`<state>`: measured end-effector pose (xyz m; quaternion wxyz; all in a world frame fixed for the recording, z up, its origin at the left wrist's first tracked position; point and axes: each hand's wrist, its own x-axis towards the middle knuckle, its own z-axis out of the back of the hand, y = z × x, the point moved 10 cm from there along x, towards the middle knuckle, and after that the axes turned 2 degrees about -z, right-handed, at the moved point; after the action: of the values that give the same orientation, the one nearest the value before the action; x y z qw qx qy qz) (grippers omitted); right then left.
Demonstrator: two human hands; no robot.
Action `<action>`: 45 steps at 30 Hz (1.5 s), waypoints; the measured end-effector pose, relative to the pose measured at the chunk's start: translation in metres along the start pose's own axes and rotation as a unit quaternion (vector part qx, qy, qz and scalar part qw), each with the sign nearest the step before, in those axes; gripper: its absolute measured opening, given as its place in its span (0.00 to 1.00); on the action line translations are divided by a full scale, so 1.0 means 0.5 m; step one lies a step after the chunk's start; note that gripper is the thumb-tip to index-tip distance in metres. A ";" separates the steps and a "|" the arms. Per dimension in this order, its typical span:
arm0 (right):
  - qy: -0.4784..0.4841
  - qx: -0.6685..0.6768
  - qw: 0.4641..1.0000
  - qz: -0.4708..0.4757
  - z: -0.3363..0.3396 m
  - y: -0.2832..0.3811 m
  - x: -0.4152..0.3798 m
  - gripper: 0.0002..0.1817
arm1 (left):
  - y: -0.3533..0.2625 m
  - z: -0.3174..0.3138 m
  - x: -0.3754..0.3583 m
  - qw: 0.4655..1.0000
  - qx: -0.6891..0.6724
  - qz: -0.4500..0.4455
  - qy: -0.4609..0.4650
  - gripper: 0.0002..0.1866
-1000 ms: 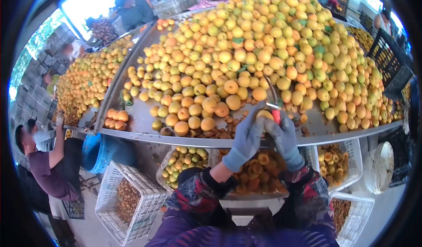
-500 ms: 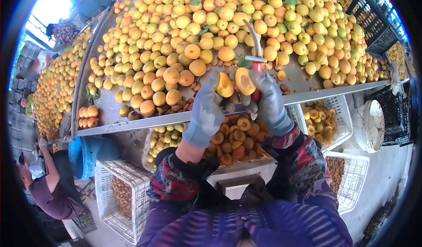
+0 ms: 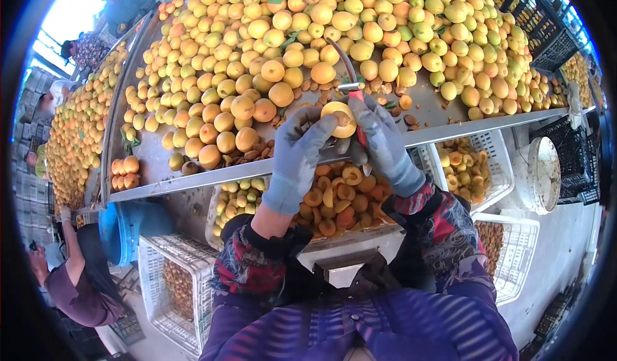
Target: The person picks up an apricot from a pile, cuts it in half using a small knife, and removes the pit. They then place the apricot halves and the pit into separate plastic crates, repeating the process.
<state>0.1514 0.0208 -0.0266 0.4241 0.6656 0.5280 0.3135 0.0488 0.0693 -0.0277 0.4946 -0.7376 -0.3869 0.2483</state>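
Observation:
My left hand [image 3: 297,155], in a grey-blue work glove, is closed on an apricot half [image 3: 346,130], cut face up, its thumb at the brownish centre, which looks like the pit. My right hand [image 3: 385,141], gloved likewise, is closed round the red handle of a curved knife [image 3: 359,95]; its blade points up and away over the table. Fingers of both hands meet under the fruit, partly hidden. Below them, a crate of apricot halves [image 3: 340,200] stands against the table edge. Beyond my hands lies a large heap of whole apricots [image 3: 257,72].
The metal table's edge rail [image 3: 199,182] runs across in front of me. White crates [image 3: 180,252] stand on the floor on both sides, beside a blue barrel [image 3: 138,229] and a white bucket [image 3: 545,175]. Another person [image 3: 83,281] sits at the left; black crates [image 3: 543,30] stand at the right.
Two separate apricot halves showed between my hands before; now one is seen, in my left hand. My hands have come closer together, and the knife blade has shifted left in view.

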 end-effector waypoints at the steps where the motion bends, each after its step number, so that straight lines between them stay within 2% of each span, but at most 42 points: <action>1: 0.000 0.001 1.000 0.000 -0.001 0.006 -0.002 0.21 | 0.002 0.000 0.001 1.000 0.001 0.000 0.001 0.12; 3: 0.026 -0.027 0.999 -0.015 -0.016 0.016 -0.009 0.17 | -0.012 0.000 0.002 0.999 0.007 -0.041 0.001 0.10; 7: -0.034 -0.060 0.998 0.017 -0.010 0.018 -0.010 0.18 | -0.006 -0.006 -0.005 0.999 0.038 0.001 -0.009 0.10; 9: -0.040 -0.042 0.997 0.058 -0.013 0.025 -0.012 0.15 | -0.048 -0.010 -0.020 0.989 0.096 -0.098 -0.054 0.14; 10: -0.041 -0.042 0.997 0.058 -0.014 0.019 -0.011 0.15 | -0.038 -0.012 -0.022 0.989 0.097 -0.097 -0.053 0.14; 12: -0.022 0.045 0.995 0.086 -0.024 0.022 -0.011 0.10 | -0.056 -0.003 -0.037 0.961 0.154 -0.214 -0.088 0.17; 13: -0.022 0.045 0.995 0.086 -0.024 0.032 -0.017 0.10 | -0.046 0.004 -0.036 0.961 0.155 -0.213 -0.088 0.17; 15: -0.034 0.019 0.998 -0.039 -0.027 0.022 -0.030 0.11 | -0.057 -0.007 -0.046 0.916 0.269 -0.287 -0.075 0.18; 16: -0.035 0.022 0.998 -0.039 -0.025 0.017 -0.032 0.11 | -0.048 -0.004 -0.044 0.916 0.271 -0.286 -0.074 0.18; 18: -0.008 0.074 0.997 -0.033 -0.026 0.000 -0.033 0.13 | -0.079 -0.016 -0.072 0.826 0.383 -0.391 -0.134 0.18; 19: -0.009 0.074 0.997 -0.033 -0.020 -0.013 -0.031 0.13 | -0.085 -0.015 -0.071 0.826 0.383 -0.391 -0.134 0.18; 20: -0.007 0.107 0.994 -0.036 -0.017 -0.024 -0.028 0.13 | -0.062 0.003 -0.035 0.921 0.269 -0.268 -0.090 0.18; 21: -0.004 0.141 0.989 -0.038 -0.018 -0.028 -0.025 0.13 | -0.020 0.004 -0.011 0.979 0.146 -0.135 -0.042 0.18; 22: -0.002 0.140 0.989 -0.035 -0.020 -0.024 -0.022 0.13 | -0.019 0.005 -0.008 0.979 0.146 -0.138 -0.042 0.18; 24: -0.072 0.020 0.996 -0.038 -0.016 0.000 -0.021 0.13 | -0.063 -0.003 -0.020 0.923 0.279 -0.257 -0.062 0.16; 25: -0.064 -0.028 0.997 -0.038 -0.015 0.010 -0.023 0.11 | -0.066 -0.005 -0.022 0.922 0.280 -0.259 -0.062 0.16; 26: -0.064 -0.028 0.997 -0.036 -0.012 -0.005 -0.016 0.11 | -0.052 0.001 -0.014 0.957 0.209 -0.191 -0.070 0.15; 27: -0.114 -0.017 0.992 0.043 0.013 -0.005 -0.010 0.09 | -0.034 0.001 -0.011 0.980 0.135 -0.121 -0.078 0.14; 28: -0.158 -0.005 0.980 0.122 0.031 0.007 -0.014 0.08 | -0.046 -0.033 -0.013 0.979 0.140 -0.141 -0.047 0.13; 29: -0.185 -0.046 0.975 0.116 0.042 0.013 -0.023 0.06 | -0.064 -0.056 -0.014 0.973 0.154 -0.169 -0.025 0.13; 30: -0.165 -0.130 0.963 0.170 0.036 0.037 -0.022 0.06 | -0.051 -0.051 -0.009 0.962 0.215 -0.171 0.004 0.17; 31: -0.164 -0.175 0.960 0.143 0.049 0.021 -0.013 0.08 | -0.042 -0.036 -0.003 0.944 0.279 -0.172 0.026 0.23; 33: -0.125 -0.221 0.963 0.091 0.068 0.004 -0.001 0.12 | -0.067 -0.037 -0.003 0.940 0.282 -0.185 0.050 0.24; 34: -0.097 -0.326 0.930 0.142 0.056 0.029 -0.008 0.12 | -0.094 -0.041 -0.015 0.912 0.333 -0.237 0.034 0.25; 35: -0.113 -0.186 0.975 0.033 0.056 0.009 -0.004 0.12 | -0.097 -0.044 -0.017 0.905 0.362 -0.220 0.036 0.23; 36: -0.097 -0.182 0.978 0.039 0.041 0.019 -0.005 0.12 | -0.115 -0.056 -0.027 0.883 0.392 -0.257 0.032 0.22; 38: -0.083 -0.115 0.990 -0.015 0.049 0.001 -0.009 0.12 | -0.106 -0.059 -0.029 0.909 0.346 -0.231 0.042 0.22; 39: -0.078 -0.115 0.990 -0.013 0.043 0.001 -0.007 0.12 | -0.110 -0.054 -0.026 0.907 0.348 -0.234 0.038 0.22; 41: -0.087 -0.042 0.994 -0.056 0.052 -0.020 -0.017 0.12 | -0.119 -0.066 -0.036 0.874 0.378 -0.299 0.056 0.23; 42: -0.065 -0.135 0.987 0.058 0.035 0.014 -0.011 0.14 | -0.114 -0.066 -0.034 0.881 0.366 -0.293 0.063 0.23; 43: -0.050 -0.233 0.957 0.163 0.021 0.037 -0.010 0.18 | -0.121 -0.065 -0.038 0.857 0.393 -0.328 0.053 0.22; 44: 0.002 -0.425 0.887 0.181 0.014 0.033 -0.016 0.24 | -0.124 -0.071 -0.045 0.836 0.413 -0.358 0.048 0.22; 45: -0.038 -0.347 0.937 0.017 0.051 -0.018 -0.008 0.26 | -0.120 -0.072 -0.043 0.840 0.413 -0.346 0.061 0.21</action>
<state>0.1688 0.0118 -0.0458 0.6429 0.4975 0.3587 0.4588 0.0440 0.0453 0.0409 0.8297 -0.2968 -0.4477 0.1519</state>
